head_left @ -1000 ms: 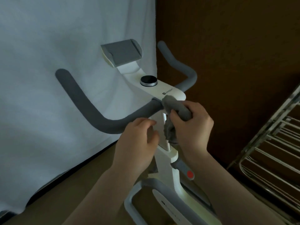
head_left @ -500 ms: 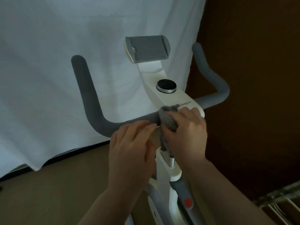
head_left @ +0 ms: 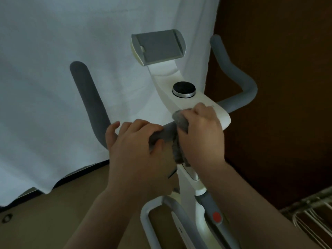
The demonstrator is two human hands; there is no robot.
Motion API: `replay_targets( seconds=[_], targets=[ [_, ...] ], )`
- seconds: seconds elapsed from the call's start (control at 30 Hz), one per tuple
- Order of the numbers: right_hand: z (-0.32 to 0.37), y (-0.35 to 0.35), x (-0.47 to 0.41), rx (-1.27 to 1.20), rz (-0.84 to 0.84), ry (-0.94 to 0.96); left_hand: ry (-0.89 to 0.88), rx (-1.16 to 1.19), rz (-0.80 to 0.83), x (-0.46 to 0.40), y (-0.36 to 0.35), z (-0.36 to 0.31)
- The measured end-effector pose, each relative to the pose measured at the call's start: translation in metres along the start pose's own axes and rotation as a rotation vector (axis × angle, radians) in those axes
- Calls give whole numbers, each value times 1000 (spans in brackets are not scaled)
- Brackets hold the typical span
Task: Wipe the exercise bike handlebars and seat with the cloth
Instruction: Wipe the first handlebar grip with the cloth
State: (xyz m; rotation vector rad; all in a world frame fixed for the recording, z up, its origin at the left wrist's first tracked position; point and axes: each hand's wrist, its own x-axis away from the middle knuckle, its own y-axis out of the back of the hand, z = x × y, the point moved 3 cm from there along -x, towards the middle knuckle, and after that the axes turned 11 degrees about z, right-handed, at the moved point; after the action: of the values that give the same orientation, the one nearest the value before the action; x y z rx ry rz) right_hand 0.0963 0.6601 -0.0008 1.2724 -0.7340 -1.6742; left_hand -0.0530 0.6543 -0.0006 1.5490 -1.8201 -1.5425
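Wiping of the handlebars with a grey cloth at the bar's centre.
Cloth is gripped by the right hand and pinched by the left hand (likely wrapping it snugly).

White sheet hangs as backdrop across left and centre, bottom edge just above tan floor. Dark brown wall on right. Metal wire rack at bottom-right corner, partly cut off by frame edge.
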Motion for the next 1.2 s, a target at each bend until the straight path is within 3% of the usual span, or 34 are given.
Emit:
replay_targets(
  seconds=[0.17, 0.47, 0.6, 0.73, 0.9, 1.0, 1.1, 1.2],
  targets=[
    [12, 0, 26, -323, 47, -70, -51, 68, 1, 4, -5, 8],
    [12, -12, 34, -117, -130, -33, -64, 85, 65, -7, 7, 21],
    [13, -8, 27, -91, -105, 63, -24, 144, 89, -6, 6, 25],
    [19, -8, 10, 4, -100, -13, -11, 142, 99, -7, 7, 28],
    [10, 1, 32, 12, 106, 100, 12, 160, 87, -5, 10, 27],
    [2, 0, 19, 54, 56, 125, 12, 163, 72, -7, 9, 23],
    [8, -9, 10, -18, -15, 94, 8, 170, 66, -7, 7, 21],
    [18, -12, 20, -94, -61, 179, 17, 198, 57, -5, 7, 21]
  ],
)
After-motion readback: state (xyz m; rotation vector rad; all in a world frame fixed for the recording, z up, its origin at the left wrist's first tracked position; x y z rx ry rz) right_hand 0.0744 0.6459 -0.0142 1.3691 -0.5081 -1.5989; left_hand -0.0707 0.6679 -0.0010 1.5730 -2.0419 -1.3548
